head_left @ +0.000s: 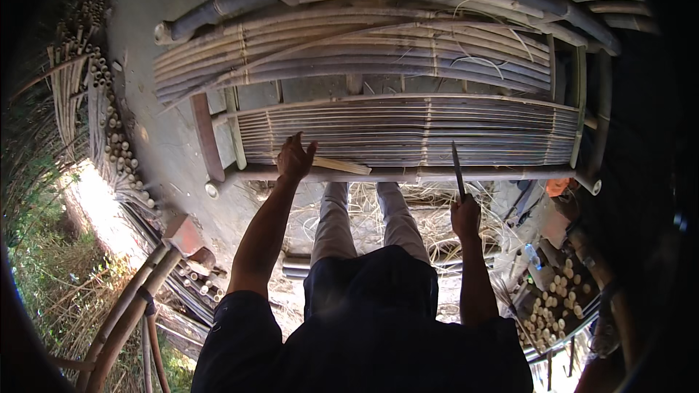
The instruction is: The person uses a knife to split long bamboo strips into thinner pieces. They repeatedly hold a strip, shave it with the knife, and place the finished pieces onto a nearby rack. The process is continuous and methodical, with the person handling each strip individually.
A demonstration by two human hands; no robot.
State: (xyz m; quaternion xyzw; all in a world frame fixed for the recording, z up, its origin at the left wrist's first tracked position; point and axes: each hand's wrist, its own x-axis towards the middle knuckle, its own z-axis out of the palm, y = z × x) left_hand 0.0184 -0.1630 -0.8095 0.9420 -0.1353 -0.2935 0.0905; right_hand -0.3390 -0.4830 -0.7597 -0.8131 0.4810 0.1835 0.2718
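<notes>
Right hand (466, 217) closed round the handle of a long, narrow, dark-bladed knife (456, 164); blade points away from the body, over the front rail. Left hand (295, 159) palm-down at the flat, pale bamboo strip (342, 166); can't tell if it grips it. Strip runs right from that hand, near the brown round bamboo front rail (393, 174). Ahead of both hands: 1 slatted brown bamboo panel (349, 131), then 1 curved-looking panel of bamboo poles (328, 51). Below right hand: pale loose shavings (444, 227).
</notes>
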